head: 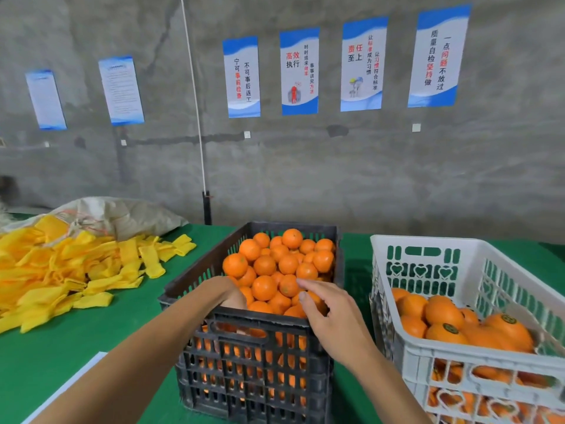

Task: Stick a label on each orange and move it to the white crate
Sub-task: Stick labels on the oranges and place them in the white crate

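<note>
Black crate taken as landmark, centred on green table, heaped with oranges; long axis of crate running away from viewer toward wall. Oranges round, no clear long axis; glossy, bright, unlabelled on visible faces; stem ends facing mixed ways. White crate just right of black crate, close but gap visible, angled slightly; heart-shaped cut-outs in its walls. Inside it, larger-looking oranges, two with round dark green labels facing up; label print too small to read. Left hand reaching over near left rim of black crate, fingers dipped down among fruit and hidden; grasp cannot be told. Right hand over near right part of black crate, fingers loosely curled over an orange, index extended and touching fruit; no firm grip evident, so taken as released. Left of black crate: pile of yellow foam nets, sack behind them. White sheet at near left of black crate. Above, on wall, blue-and-white posters with Chinese text: "高效执行", "责任至上", "宁可事前检查 不可事后返工", "一点问题不放过"; two further left blurred. White cord running down wall behind black crate.
</note>
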Available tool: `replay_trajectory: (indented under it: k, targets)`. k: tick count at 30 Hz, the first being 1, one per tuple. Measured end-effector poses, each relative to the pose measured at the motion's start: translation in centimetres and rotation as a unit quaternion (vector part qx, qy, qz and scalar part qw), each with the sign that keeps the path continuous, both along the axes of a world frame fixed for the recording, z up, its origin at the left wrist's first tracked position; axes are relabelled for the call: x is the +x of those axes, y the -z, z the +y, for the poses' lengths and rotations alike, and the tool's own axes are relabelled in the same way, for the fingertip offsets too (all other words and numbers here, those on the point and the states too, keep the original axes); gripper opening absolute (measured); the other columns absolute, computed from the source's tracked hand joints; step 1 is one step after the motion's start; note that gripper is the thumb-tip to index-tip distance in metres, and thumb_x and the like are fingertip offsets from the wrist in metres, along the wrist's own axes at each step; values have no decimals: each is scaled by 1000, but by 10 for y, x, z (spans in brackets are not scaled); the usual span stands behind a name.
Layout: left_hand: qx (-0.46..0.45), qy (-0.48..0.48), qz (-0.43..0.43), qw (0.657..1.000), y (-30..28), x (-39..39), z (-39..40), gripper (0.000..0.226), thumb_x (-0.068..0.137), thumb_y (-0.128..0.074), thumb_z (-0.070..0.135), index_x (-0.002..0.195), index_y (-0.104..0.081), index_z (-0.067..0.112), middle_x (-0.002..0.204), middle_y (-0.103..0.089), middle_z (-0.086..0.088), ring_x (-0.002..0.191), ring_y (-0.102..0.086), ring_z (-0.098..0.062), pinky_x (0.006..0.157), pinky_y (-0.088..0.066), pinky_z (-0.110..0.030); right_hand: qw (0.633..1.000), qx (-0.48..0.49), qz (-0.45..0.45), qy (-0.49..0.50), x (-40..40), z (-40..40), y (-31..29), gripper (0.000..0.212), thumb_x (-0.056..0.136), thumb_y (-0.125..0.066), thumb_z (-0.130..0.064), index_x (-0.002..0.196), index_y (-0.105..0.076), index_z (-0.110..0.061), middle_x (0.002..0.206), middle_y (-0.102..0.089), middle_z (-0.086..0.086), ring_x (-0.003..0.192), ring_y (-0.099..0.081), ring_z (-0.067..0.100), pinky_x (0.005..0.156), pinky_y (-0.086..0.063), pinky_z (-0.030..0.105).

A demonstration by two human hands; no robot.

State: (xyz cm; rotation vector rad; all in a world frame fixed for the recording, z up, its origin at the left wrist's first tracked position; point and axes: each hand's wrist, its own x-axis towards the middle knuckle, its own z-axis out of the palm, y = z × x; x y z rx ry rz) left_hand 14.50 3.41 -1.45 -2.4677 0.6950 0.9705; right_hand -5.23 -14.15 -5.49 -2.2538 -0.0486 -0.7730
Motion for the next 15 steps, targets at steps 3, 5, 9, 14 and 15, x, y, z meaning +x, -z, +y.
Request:
replay_trajectory:
  k: [3,5,9,14,15]
  targets:
    - [-233,-77,-3,969,-9,-11,8,18,95,-75,27,108,-79,16,110,-75,-4,100,-70,-24,90,-58,-37,1000,1,3,-3,1,-2,1,32,101,-55,-47,131,-65,-42,121,-47,-47,127,-48,-6,110,-41,25]
    - [-404,-97,-43,909,-20,-21,12,16,87,-83,16,102,-80,19,113,-71,2,123,-64,-24,102,-52,-35,1000,16,-2,-9,0,-2,1,37,100,-53,-54,134,-62,-44,126,-51,-43,129,-47,-8,112,-42,31]
    - [-691,-9,-67,720,-37,-94,5,32,82,-86,6,105,-72,23,144,-53,10,128,-56,-12,103,-47,-31,996,72,-44,-15,-11,4,-3,50,97,-47,-70,145,-41,-56,147,-42,-37,138,-36,-13,116,-37,29]
    - [-836,27,44,547,2,-193,-27,39,92,-76,8,107,-46,26,146,-53,16,115,-70,-22,89,-60,-35,989,95,-112,13,-56,6,0,55,97,-46,-70,149,-32,-58,148,-38,-38,139,-37,-8,108,-37,15]
    - [-846,40,38,530,15,-206,-36,43,92,-76,6,110,-43,27,148,-52,16,118,-69,-20,89,-60,-31,987,111,-118,18,-69,3,6,56,97,-49,-68,149,-35,-56,147,-41,-36,138,-40,-7,105,-39,11]
